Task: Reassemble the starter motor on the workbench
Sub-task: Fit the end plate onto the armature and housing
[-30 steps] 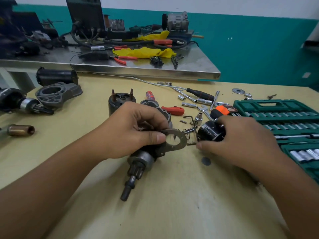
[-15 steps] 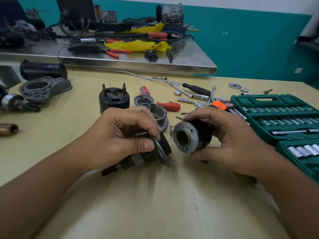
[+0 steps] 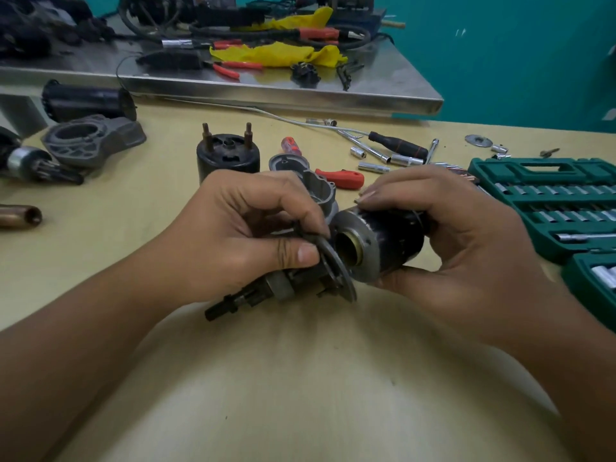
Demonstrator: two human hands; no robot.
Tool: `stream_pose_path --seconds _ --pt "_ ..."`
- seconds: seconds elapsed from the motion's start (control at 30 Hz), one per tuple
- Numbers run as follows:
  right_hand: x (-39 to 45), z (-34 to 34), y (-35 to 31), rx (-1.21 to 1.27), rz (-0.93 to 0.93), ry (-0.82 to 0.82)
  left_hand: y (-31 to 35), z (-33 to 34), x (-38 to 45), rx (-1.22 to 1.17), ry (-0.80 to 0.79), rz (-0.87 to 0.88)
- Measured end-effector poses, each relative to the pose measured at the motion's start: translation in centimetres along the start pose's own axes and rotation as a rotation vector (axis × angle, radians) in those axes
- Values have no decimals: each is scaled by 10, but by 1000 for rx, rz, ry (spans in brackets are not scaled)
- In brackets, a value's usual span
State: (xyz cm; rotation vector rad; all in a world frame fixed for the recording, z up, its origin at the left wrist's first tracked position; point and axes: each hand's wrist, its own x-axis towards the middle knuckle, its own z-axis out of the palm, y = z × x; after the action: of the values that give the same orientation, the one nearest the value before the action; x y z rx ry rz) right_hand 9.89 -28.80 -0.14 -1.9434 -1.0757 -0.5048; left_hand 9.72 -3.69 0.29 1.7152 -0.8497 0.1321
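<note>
My left hand [image 3: 246,235] grips the pinion shaft assembly [image 3: 266,291], thumb pressed on its round metal plate [image 3: 336,268]; the shaft's dark tip points down-left just above the workbench. My right hand [image 3: 443,235] holds a black cylindrical solenoid body [image 3: 390,241] by its barrel, its flanged open end with a brass bore facing left, nearly touching the plate. Behind the hands sit a black solenoid cap with two studs [image 3: 228,158] and a grey cast housing [image 3: 316,185], partly hidden by my fingers.
A green socket set case [image 3: 553,201] lies open at the right. Loose sockets, a black-handled driver [image 3: 396,146] and a red handle [image 3: 343,178] lie behind. A grey nose housing [image 3: 93,141], black motor yoke [image 3: 86,100] and armature [image 3: 30,163] sit left. A steel bench [image 3: 300,91] stands behind.
My right hand picked the solenoid body off the bench and brought it left to the plate. My left hand tilted the shaft assembly so the plate faces right.
</note>
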Motion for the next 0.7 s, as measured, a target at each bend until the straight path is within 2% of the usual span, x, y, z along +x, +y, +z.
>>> stream_pose_path --seconds 0.1,0.27,0.47,0.7 --pt "0 0 -4 -67 -26 -47 -1 1 0 26 0 11" --pt "-1 1 -2 -29 7 -83 -5 -1 0 18 3 -3" --pt "-1 3 -2 85 27 -23 -5 0 1 -3 -7 -13" --pt "-3 4 -6 -49 -4 -8 -9 1 -3 -76 50 -91"
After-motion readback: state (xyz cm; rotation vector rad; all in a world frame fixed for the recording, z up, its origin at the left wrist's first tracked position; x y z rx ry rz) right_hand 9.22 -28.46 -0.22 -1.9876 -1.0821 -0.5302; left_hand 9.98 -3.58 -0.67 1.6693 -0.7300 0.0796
